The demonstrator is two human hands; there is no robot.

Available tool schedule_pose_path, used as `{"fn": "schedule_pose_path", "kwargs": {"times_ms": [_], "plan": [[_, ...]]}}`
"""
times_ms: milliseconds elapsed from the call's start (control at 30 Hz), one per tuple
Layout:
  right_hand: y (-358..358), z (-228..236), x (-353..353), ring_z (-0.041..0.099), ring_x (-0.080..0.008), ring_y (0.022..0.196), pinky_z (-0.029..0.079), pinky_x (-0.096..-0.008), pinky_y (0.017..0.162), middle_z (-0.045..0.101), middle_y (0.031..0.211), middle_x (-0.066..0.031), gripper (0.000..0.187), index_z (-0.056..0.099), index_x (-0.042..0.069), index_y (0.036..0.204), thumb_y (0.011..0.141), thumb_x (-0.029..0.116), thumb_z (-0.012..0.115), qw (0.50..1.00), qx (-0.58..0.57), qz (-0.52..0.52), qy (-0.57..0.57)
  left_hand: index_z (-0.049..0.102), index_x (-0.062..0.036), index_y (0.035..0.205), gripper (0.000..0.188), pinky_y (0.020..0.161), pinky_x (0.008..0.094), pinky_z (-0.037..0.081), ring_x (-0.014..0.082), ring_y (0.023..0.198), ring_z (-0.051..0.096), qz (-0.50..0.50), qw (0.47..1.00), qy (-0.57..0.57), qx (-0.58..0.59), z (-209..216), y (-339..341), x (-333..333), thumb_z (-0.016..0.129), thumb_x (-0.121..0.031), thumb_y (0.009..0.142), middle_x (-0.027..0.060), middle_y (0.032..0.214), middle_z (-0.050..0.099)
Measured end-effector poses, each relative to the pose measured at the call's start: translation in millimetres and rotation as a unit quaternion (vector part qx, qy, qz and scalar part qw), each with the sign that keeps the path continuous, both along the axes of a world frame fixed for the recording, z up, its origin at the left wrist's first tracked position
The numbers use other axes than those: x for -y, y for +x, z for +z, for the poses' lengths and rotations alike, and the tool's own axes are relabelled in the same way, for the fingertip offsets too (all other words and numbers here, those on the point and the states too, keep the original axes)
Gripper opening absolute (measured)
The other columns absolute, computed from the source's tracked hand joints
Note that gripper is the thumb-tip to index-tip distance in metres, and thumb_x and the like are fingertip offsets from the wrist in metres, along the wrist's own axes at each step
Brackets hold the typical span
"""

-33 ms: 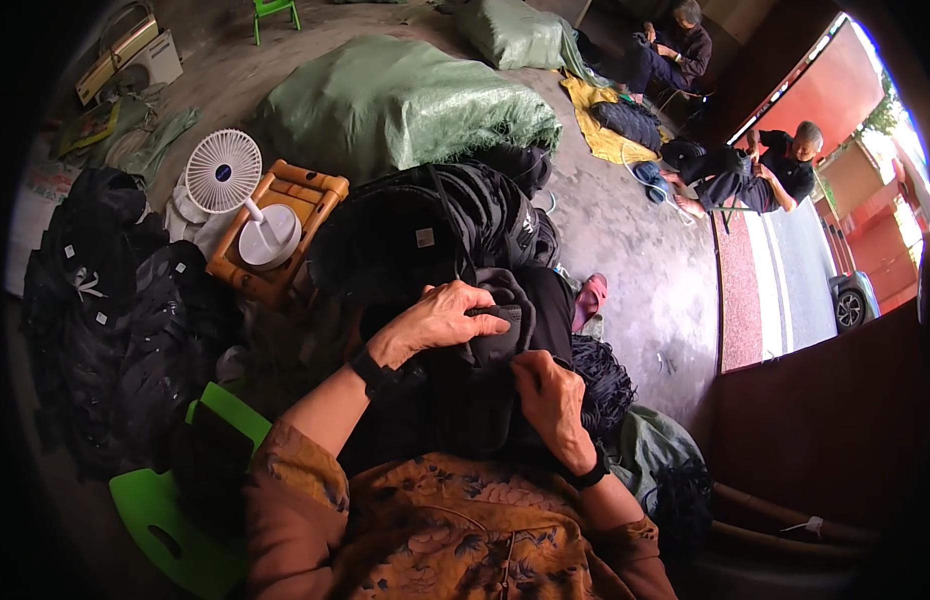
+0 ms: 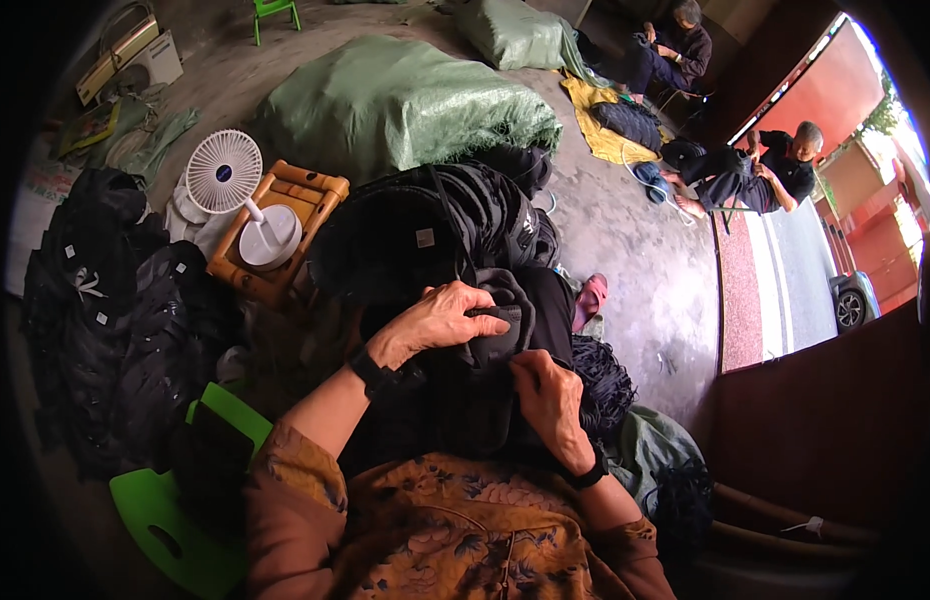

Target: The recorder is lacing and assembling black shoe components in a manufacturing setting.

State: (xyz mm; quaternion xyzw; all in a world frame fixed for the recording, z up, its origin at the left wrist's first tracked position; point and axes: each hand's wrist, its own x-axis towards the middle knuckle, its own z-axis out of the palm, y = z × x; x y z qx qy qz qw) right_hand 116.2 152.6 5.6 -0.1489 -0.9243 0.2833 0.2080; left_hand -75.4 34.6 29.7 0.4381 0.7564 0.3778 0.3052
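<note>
**Same pose as in the earlier frame**

At left, a heap of soft black cloth pieces (image 2: 130, 340); then a white, round-caged fan (image 2: 223, 172) on a bamboo stool (image 2: 330, 192) with rounded rails. Beyond the wearer's floral top (image 2: 470, 520), the left hand (image 2: 445, 318) grips a dark grey cloth piece (image 2: 497, 349) — matte, folded. Beside it, the right hand (image 2: 555, 400) is closed in a pinch — whatever its fingertips hold is hidden.

And here, fingers curled, the right hand (image 2: 552, 403) hides whatever lies at its fingertips, the left hand (image 2: 440, 318) masks part of the dark fabric piece (image 2: 512, 292), and the top edge crops the far green chair (image 2: 276, 6)!
</note>
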Motion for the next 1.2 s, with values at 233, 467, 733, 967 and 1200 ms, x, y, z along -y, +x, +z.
{"fn": "schedule_pose_path", "kwargs": {"times_ms": [233, 467, 733, 967, 1200], "plan": [[-25.3, 17.4, -11.1, 0.059, -0.0084, 0.059, 0.044, -0.0261, 0.050, 0.063, 0.065, -0.0041, 0.015, 0.065, 0.000, 0.089, 0.091, 0.015, 0.065, 0.911, 0.114, 0.091, -0.386, 0.070, -0.0069, 0.093, 0.046, 0.087, 0.0457, 0.043, 0.0355, 0.093, 0.066, -0.023, 0.994, -0.075, -0.071, 5.3, -2.0, -9.2, 0.065, -0.052, 0.083, 0.0162, 0.089, 0.070], [-27.8, 18.8, -3.6, 0.065, -0.0114, 0.058, 0.049, -0.0267, 0.051, 0.067, 0.065, -0.0093, 0.020, 0.066, -0.003, 0.083, 0.083, 0.015, 0.075, 0.948, 0.089, 0.002, -0.306, 0.068, -0.0049, 0.086, 0.041, 0.084, 0.0469, 0.046, 0.0341, 0.083, 0.066, -0.012, 0.999, -0.004, -0.037, -8.7, -3.1, -8.7, 0.064, -0.046, 0.084, 0.0164, 0.082, 0.067], [-33.3, 15.9, 17.0, 0.062, -0.0289, 0.053, 0.043, -0.0389, 0.044, 0.059, 0.060, -0.0090, 0.032, 0.052, 0.007, 0.077, 0.087, 0.033, 0.069, 0.987, 0.036, 0.085, 0.132, 0.070, -0.0073, 0.100, 0.041, 0.084, 0.0448, 0.048, 0.0292, 0.086, 0.069, 0.014, 0.998, -0.002, -0.063, -10.2, 0.5, -6.1, 0.064, -0.044, 0.083, 0.0142, 0.087, 0.070], [-46.2, 96.6, -10.8, 0.061, -0.0208, 0.050, 0.048, -0.0325, 0.047, 0.065, 0.065, -0.0106, 0.030, 0.056, 0.002, 0.081, 0.099, 0.026, 0.055, 0.977, -0.087, 0.085, -0.175, 0.058, -0.0108, 0.121, 0.050, 0.081, 0.0404, 0.046, 0.0269, 0.098, 0.059, 0.070, 0.919, 0.265, -0.283, 0.1, 30.5, 28.0, 0.076, -0.019, 0.075, 0.0035, 0.100, 0.066], [-70.1, 166.9, -7.8, 0.070, -0.0219, 0.079, 0.056, -0.0325, 0.075, 0.071, 0.090, -0.0179, 0.038, 0.061, -0.003, 0.104, 0.103, 0.032, 0.047, 0.823, -0.110, 0.300, -0.469, 0.066, -0.0001, 0.095, 0.027, 0.057, 0.0233, 0.044, 0.0094, 0.070, 0.064, 0.086, 0.933, 0.270, 0.220, 33.8, 38.5, 54.8, 0.061, -0.027, 0.095, 0.0073, 0.083, 0.069]]}}
